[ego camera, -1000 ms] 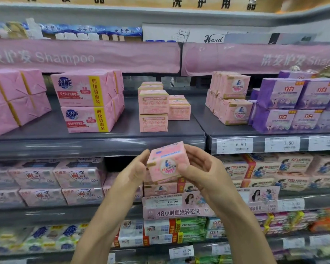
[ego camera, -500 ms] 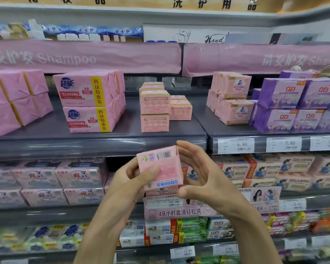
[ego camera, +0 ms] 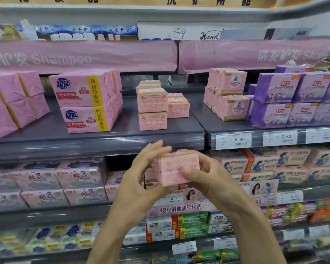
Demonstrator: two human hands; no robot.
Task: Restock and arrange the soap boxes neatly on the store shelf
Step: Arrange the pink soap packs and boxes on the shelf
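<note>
Head view: a person holds one pink soap box (ego camera: 176,168) in the air with both hands, in front of the row of goods on the lower shelf and just below the front edge of the grey upper shelf (ego camera: 103,143). The right hand (ego camera: 210,176) grips the box from its right side, fingers curled round the back and the thumb pressed flat on the front face. The left hand (ego camera: 141,180) lies against the box's left side with its fingers (ego camera: 156,149) stretched out nearly straight and pointing up past the top corner. They are blurred, so how firmly that hand presses the box is hard to tell.

On the upper shelf, straight above the hands, stands a tall stack of matching pink boxes (ego camera: 152,108), with a shorter stack (ego camera: 178,107) touching its right side. To the left are two large pink multipacks (ego camera: 88,101) with a yellow band, one on top of the other, and further left more pink wrapped packs (ego camera: 13,105). To the right, past the shelf joint, sit pink packs with a round logo (ego camera: 231,96) and, beside them, purple packs (ego camera: 293,100). Price tags reading 6.90 (ego camera: 233,141) and 7.80 (ego camera: 279,138) line that edge. A pink Shampoo banner (ego camera: 82,56) hangs above.
</note>
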